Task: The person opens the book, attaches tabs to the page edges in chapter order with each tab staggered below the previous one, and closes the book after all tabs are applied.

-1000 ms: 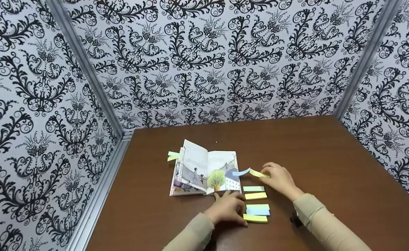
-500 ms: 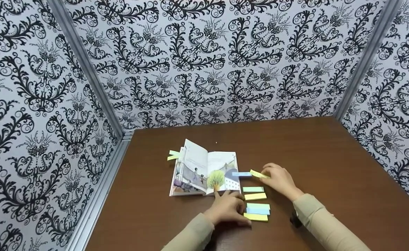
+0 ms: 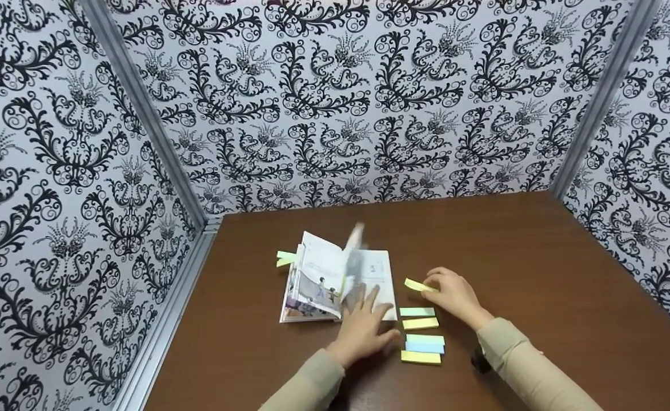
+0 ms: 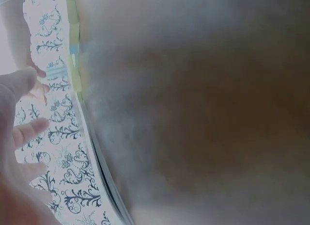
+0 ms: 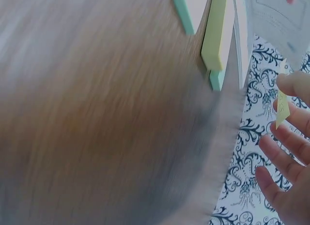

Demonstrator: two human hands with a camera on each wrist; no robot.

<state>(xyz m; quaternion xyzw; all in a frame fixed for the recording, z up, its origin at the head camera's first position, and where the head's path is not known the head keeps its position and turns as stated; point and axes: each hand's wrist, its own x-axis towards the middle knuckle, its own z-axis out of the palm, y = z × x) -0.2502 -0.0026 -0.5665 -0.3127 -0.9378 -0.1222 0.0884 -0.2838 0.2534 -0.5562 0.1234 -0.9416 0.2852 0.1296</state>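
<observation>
An open picture book (image 3: 319, 255) lies on the brown table. One of its pages (image 3: 355, 257) stands up mid-turn, blurred by motion. My left hand (image 3: 362, 332) has its fingers spread over the lower part of the right-hand page. To the right of the book, my right hand (image 3: 454, 292) pinches a yellow sticky note strip (image 3: 413, 284) between thumb and fingertips. In the right wrist view that strip (image 5: 283, 111) shows faint writing, and the other fingers are spread. Green and yellow sticky tabs (image 3: 285, 258) stick out from the book's left edge.
Beside the book's lower right corner lie several small sticky note pads: green (image 3: 417, 312), yellow (image 3: 420, 323), pale green (image 3: 427, 339), blue (image 3: 425, 347) and yellow (image 3: 421, 358). A dark object (image 3: 480, 361) shows under the right sleeve. Patterned walls (image 3: 335, 114) enclose the table (image 3: 483, 228).
My left hand has moved up from the book's lower edge onto its page, fingers spreading. The page has lifted leftward, and the blue strip at its right edge is out of sight. The right hand stays.
</observation>
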